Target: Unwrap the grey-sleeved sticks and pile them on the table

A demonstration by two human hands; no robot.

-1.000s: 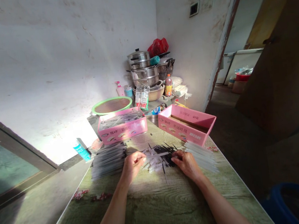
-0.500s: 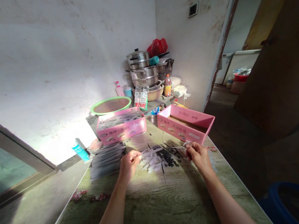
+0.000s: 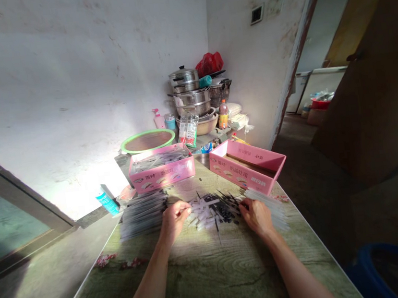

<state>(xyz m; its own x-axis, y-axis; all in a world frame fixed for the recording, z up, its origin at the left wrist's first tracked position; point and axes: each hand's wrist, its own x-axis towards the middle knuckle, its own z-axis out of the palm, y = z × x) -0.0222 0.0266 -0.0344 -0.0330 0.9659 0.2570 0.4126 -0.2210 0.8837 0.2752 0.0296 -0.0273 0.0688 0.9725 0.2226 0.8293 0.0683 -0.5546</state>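
My left hand is pinched at the left side of a pile of short white pieces; whatever lies between its fingertips is too small to make out. My right hand is closed at the right edge of a heap of small black pieces, its fingertips turned down and partly hidden. Thin black sticks lie among the heap. Left of my left hand is a stack of long grey, translucent strips. Similar pale strips lie beside and behind my right hand.
Two pink boxes stand at the table's far side: the left box holds many translucent strips, the right box shows a brown bottom. Behind them are a green-rimmed tray, stacked pots and a bottle. The table has wood grain.
My right hand has moved left and slightly down to the black pieces, uncovering pale strips on its right. The thin pale strip at its fingertips no longer shows. My left hand has barely shifted.
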